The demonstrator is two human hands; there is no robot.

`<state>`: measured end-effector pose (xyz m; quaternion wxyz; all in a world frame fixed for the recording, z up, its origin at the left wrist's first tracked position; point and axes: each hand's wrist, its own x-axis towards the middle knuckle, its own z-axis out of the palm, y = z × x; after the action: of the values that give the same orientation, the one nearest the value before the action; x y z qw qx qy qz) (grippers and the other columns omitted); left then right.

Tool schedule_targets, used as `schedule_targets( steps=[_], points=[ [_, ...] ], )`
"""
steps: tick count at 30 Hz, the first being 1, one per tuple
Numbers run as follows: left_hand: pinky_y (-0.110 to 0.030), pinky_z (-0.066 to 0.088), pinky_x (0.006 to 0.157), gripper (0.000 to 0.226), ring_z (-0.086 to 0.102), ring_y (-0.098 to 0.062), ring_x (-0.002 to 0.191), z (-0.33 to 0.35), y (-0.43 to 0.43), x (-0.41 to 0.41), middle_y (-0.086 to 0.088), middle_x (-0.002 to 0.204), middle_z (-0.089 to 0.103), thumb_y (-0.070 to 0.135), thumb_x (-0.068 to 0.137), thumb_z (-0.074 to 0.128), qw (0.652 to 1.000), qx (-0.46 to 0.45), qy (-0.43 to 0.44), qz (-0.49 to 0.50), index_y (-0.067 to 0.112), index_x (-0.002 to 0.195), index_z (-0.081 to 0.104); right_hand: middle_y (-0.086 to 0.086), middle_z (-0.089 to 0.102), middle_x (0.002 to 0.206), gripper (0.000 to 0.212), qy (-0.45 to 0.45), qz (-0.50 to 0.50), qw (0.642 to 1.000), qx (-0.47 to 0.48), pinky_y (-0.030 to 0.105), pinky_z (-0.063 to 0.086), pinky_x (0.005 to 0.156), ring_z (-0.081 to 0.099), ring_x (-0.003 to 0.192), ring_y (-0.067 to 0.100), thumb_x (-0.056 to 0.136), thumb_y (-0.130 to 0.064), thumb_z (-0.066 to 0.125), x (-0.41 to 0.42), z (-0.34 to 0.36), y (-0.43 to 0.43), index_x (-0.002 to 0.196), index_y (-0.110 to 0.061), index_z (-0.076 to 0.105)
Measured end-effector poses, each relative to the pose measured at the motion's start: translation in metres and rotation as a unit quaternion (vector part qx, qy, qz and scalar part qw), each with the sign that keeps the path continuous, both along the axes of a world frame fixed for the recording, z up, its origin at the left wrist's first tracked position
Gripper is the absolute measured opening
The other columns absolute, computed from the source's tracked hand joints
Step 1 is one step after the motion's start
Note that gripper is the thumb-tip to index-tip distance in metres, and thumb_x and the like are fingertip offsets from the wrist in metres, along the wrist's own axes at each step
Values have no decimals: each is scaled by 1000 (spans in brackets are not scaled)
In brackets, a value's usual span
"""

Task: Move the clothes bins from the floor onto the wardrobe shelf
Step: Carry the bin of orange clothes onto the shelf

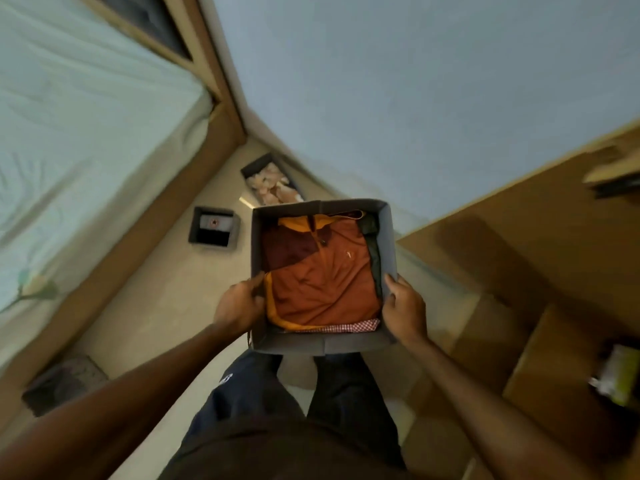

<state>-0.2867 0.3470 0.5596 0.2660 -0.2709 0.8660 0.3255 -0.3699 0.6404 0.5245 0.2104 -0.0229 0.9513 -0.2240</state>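
Note:
I hold a grey fabric bin (318, 207) in the air in front of me, above my legs. It is packed with folded clothes, an orange-brown shirt (322, 282) on top. My left hand (239, 303) grips the bin's left wall and my right hand (403, 308) grips its right wall. Two more bins stand on the floor beyond it: a small dark one (214, 228) with a white item inside, and a long one (272, 181) full of pale peach clothes against the wall.
A bed (69, 133) with a pale sheet and wooden frame fills the left side. The brown wardrobe (519, 271) stands at the right, with small items at its far right edge. A grey mat (62, 382) lies on the floor at lower left.

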Motion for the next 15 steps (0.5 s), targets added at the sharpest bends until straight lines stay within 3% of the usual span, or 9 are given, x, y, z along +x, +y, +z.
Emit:
schedule_targets(
  steps=[6, 9, 12, 15],
  points=[
    [-29, 55, 73, 57, 68, -19, 83, 56, 5, -15, -10, 123, 67, 13, 88, 52, 990, 48, 72, -111, 24, 143, 45, 15, 49, 143, 46, 70, -148, 986, -18, 34, 44, 103, 52, 126, 30, 89, 1, 44, 52, 72, 22, 133, -8, 53],
    [-23, 47, 70, 57, 64, -14, 84, 75, 10, -33, -9, 120, 69, 14, 86, 55, 977, 45, 103, -181, 23, 143, 47, 12, 51, 142, 43, 100, -234, 967, -14, 32, 46, 98, 55, 123, 28, 91, -3, 44, 77, 97, 30, 132, -11, 55],
    [-25, 48, 76, 56, 68, -21, 95, 101, 30, -54, -9, 116, 71, 17, 85, 57, 951, 38, 155, -264, 24, 140, 51, 10, 56, 137, 42, 134, -309, 941, -10, 32, 50, 83, 63, 96, 22, 92, -5, 46, 99, 127, 45, 131, -14, 57],
    [-30, 49, 82, 51, 68, -26, 100, 131, 62, -76, -11, 114, 72, 19, 86, 58, 925, 49, 206, -316, 23, 137, 55, 12, 61, 130, 46, 171, -368, 914, -23, 28, 45, 68, 57, 76, 16, 88, -2, 47, 118, 156, 68, 131, -14, 57]
  ],
)
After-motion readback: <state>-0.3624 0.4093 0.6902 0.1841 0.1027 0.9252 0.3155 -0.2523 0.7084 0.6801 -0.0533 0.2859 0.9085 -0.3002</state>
